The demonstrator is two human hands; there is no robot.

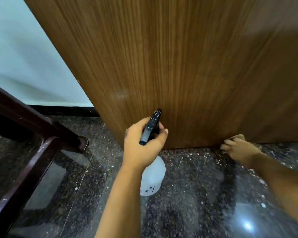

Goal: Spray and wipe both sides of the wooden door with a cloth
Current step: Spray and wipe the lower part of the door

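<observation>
the tall brown wooden door with fine vertical grain fills most of the view, its bottom edge just above the dark speckled polished stone floor; a faint pale smudge shows low on its left part. the left hand reaches forward from a bare forearm, fingers curled round the black trigger head of a translucent white plastic spray bottle, nozzle aimed at the door's lower part, one finger on the trigger. the right hand is low at the door's bottom edge, fingers curled; it is blurred, and i cannot tell whether it holds a cloth. a dark wooden furniture frame stands at left.
</observation>
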